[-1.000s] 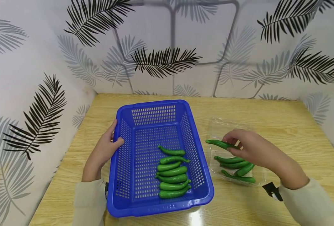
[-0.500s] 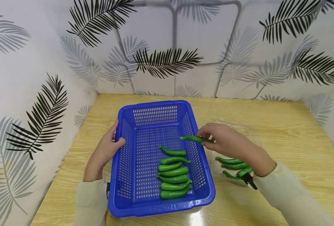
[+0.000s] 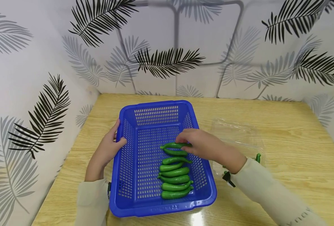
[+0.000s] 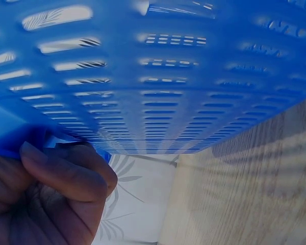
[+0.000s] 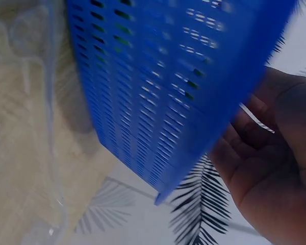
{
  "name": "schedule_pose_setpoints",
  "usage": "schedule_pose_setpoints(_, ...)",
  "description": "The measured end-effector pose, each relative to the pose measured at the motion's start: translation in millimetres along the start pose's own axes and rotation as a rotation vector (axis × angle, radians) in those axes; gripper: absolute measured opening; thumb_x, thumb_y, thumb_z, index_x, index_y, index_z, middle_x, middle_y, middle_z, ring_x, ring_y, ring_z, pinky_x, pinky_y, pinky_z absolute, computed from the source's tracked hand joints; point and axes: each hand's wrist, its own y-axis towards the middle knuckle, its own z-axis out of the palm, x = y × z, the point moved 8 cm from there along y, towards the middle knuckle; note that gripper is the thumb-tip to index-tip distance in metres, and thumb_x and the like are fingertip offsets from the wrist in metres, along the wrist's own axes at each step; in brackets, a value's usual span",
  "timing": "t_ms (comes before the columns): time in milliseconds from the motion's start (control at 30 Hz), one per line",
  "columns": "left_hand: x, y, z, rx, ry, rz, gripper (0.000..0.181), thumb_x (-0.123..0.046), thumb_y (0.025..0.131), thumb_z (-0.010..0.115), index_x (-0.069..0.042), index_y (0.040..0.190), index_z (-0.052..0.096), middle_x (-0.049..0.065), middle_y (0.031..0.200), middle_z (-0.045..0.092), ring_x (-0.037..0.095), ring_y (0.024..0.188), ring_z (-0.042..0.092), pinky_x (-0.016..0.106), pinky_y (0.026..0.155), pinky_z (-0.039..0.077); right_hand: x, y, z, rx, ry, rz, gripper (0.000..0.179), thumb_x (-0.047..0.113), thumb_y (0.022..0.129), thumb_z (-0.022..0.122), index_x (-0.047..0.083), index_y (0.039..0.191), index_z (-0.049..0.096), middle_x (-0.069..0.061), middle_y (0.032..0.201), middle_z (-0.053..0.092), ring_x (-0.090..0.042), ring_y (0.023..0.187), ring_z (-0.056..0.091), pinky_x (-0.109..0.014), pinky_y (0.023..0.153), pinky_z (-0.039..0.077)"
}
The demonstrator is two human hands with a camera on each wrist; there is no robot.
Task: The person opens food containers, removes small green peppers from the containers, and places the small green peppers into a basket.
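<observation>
In the head view a blue slotted plastic basket (image 3: 148,207) stands on the table. My left hand (image 3: 107,150) grips its left rim, thumb over the edge; the left wrist view shows those fingers (image 4: 66,178) curled at the rim. Reaching over the right wall, my right hand (image 3: 202,144) pinches a green chili pepper (image 3: 171,145) by its right end, low in the basket. Just in front lies another pepper (image 3: 176,153), and several more green peppers (image 3: 173,172) form a column toward the near wall. In the right wrist view the basket wall hides the held pepper.
Right of the basket lies an open clear plastic box (image 3: 237,131), partly covered by my right forearm; a pepper tip (image 3: 258,157) shows in it. The wooden table (image 3: 291,150) meets a leaf-patterned wall covering (image 3: 195,78) at the back and left.
My right hand has carried a pepper leftward from the clear box, over the basket's right rim and down beside the row. My left hand has kept its grip on the rim.
</observation>
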Motion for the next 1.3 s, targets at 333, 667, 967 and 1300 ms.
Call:
schedule_pose_setpoints(333,-3.9,-0.8,0.9,-0.001,0.002,-0.003,0.078,-0.003,0.086,0.049,-0.01,0.15,0.005,0.031,0.116,0.047,0.037,0.081,0.062,0.037,0.062,0.056,-6,6.4,26,0.018,-0.083,0.015,0.017,0.009,0.083,0.067,0.011,0.1,0.067,0.002,0.097,0.062,-0.013,0.09,0.059,-0.029,0.079,0.05)
schedule_pose_setpoints(667,-5.2,-1.6,0.2,-0.008,0.012,-0.013,0.078,-0.004,0.086,0.049,-0.012,0.15,0.005,0.03,0.115,0.048,0.037,0.082,0.061,0.038,0.063,0.056,-2,12.3,37,0.018,-0.228,0.034,0.019,0.004,0.08,0.065,0.014,0.096,0.069,0.001,0.09,0.065,-0.015,0.08,0.062,-0.033,0.066,0.052)
schedule_pose_setpoints(967,-5.1,-0.2,-0.3,-0.005,0.01,-0.019,0.078,-0.004,0.086,0.049,-0.012,0.15,0.005,0.03,0.115,0.048,0.035,0.08,0.061,0.037,0.062,0.056,-1,14.2,44,0.015,-0.309,0.057,0.02,0.001,0.076,0.065,0.017,0.088,0.071,0.004,0.083,0.065,-0.013,0.072,0.061,-0.029,0.058,0.051)
schedule_pose_setpoints(1300,-1.9,-1.3,0.5,-0.008,0.01,-0.018,0.078,-0.005,0.086,0.049,-0.013,0.15,0.005,0.03,0.114,0.048,0.034,0.081,0.06,0.037,0.063,0.056,2,12.1,47,0.029,-0.345,0.026,0.016,0.008,0.077,0.067,0.015,0.091,0.071,0.003,0.086,0.066,-0.014,0.075,0.063,-0.03,0.061,0.052)
